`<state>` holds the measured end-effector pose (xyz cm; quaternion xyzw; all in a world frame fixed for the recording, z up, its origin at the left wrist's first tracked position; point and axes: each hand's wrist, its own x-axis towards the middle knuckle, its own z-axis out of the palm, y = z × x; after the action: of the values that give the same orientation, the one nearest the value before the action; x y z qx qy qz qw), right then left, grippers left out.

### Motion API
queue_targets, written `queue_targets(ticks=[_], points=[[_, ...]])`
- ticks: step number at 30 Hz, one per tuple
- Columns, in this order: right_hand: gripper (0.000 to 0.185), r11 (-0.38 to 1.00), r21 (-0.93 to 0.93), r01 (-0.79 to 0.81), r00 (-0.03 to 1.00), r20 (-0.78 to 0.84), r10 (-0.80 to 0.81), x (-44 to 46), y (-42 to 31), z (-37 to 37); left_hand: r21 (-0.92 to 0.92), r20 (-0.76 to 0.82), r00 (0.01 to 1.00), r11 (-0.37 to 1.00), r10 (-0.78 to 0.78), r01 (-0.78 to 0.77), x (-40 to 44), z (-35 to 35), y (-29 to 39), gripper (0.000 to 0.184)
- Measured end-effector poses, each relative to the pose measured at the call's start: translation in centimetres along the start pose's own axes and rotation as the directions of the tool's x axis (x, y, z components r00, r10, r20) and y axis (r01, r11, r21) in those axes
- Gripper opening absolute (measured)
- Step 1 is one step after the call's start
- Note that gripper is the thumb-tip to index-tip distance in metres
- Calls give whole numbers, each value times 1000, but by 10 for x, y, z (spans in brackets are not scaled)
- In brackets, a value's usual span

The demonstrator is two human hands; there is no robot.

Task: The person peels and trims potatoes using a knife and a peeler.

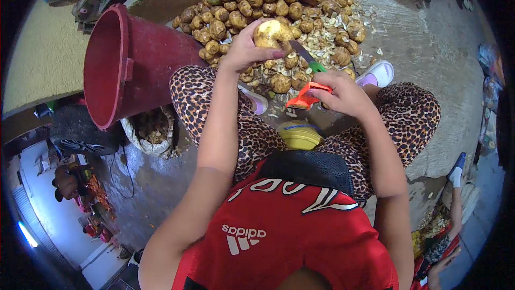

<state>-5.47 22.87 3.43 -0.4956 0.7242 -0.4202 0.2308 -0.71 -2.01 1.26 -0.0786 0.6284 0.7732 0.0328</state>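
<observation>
My left hand (248, 49) grips a partly peeled potato (266, 34), its pale flesh bare on top and brown skin left on the right side. A knife (303, 53) with a green handle is in my right hand (343, 93), its blade tip at the potato's right side. The same hand also holds an orange peeler (301, 99), which hangs below its fingers. Beyond both hands lies a big heap of unpeeled potatoes (244, 8), with pale peelings (311, 41) scattered over and beside it.
A large red bucket (155, 57) lies tipped on the left, its mouth facing left. Below it stands a white sack (138, 142) of scraps. Between my legs is a yellow container (298, 137). Other people sit at the far lower left and lower right.
</observation>
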Motion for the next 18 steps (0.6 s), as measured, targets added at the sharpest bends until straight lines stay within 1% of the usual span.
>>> queue_targets(ticks=[1,4,7,10,13,16,18], points=[[18,1000,-7,-9,1000,1,9,1,-2,-1,-21,0,1000,1000,9,-9,0,0,-1,68],[19,1000,-8,15,1000,-27,-15,2,2,6,-63,28,996,995,85,-83,0,4,-1,78],[19,1000,25,-19,999,-33,19,4,-3,8,-199,-2,999,979,45,-44,-2,11,-2,79],[20,995,86,-41,999,-27,43,8,-5,11,-190,-46,998,980,45,-53,1,14,-6,77],[20,988,108,-111,994,-3,112,11,-3,15,-156,-38,999,987,29,-35,0,12,-1,72],[20,988,111,-104,993,-42,109,12,-7,16,-136,-61,997,990,39,-47,-1,14,4,68],[21,998,3,-55,996,-69,55,10,-2,13,-101,-56,996,992,74,-80,1,14,4,67]])
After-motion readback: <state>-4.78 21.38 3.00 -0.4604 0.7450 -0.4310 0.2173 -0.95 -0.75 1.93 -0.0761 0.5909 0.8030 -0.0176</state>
